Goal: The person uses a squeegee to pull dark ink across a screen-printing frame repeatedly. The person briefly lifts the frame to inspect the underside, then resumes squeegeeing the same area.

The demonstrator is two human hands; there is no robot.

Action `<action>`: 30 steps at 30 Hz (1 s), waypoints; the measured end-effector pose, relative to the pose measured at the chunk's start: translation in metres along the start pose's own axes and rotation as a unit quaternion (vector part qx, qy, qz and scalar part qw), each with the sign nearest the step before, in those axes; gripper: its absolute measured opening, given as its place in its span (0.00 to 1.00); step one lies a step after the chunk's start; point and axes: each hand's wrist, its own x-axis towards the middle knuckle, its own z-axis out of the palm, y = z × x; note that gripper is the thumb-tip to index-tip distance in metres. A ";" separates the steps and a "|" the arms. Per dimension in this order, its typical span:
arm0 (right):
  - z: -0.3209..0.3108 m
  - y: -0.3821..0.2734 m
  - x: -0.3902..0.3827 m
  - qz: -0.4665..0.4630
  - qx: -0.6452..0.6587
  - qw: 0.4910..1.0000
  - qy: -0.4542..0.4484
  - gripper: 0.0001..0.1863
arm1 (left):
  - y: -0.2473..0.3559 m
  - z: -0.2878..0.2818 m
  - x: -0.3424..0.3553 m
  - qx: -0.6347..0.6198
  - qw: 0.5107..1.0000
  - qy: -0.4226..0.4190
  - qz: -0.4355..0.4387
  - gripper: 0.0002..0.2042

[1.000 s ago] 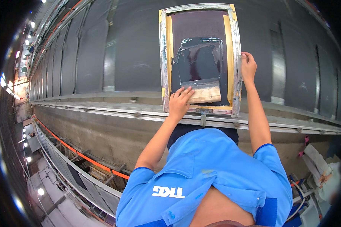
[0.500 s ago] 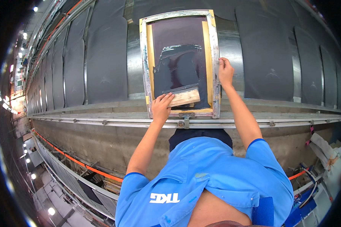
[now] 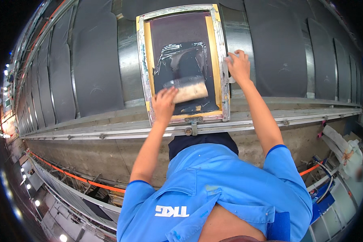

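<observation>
A metal-edged printing screen [image 3: 142, 76] lies flat before me, its mesh smeared with wet dark ink [image 3: 181, 60]. My left hand [image 3: 164, 103] is closed on the left end of a squeegee [image 3: 191, 92] with a pale wooden handle. The squeegee lies slightly tilted across the near half of the mesh, blurred by motion. Beside the right rail of the screen, my right hand [image 3: 239, 66] is raised with thumb and fingers apart. Nothing shows in its grasp; whether its thumb touches the rail I cannot tell.
Dark grey sheets [image 3: 97, 60] lie along the long table on both sides, with bare metal strips [image 3: 131, 60] between them. A metal rail [image 3: 254, 124] with bolts runs along the near edge. Behind me are an orange bar [image 3: 80, 179] and a draped pale cloth [image 3: 343, 147].
The squeegee and my left hand have moved away from the screen's near end, baring ink streaks there. My right hand's fingers have spread from their pinch on the rail. The whole view has shifted.
</observation>
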 end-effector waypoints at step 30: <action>0.015 -0.074 0.061 -0.152 0.230 0.959 -0.070 0.20 | -0.056 0.006 0.196 -0.058 0.998 -0.024 0.003 0.16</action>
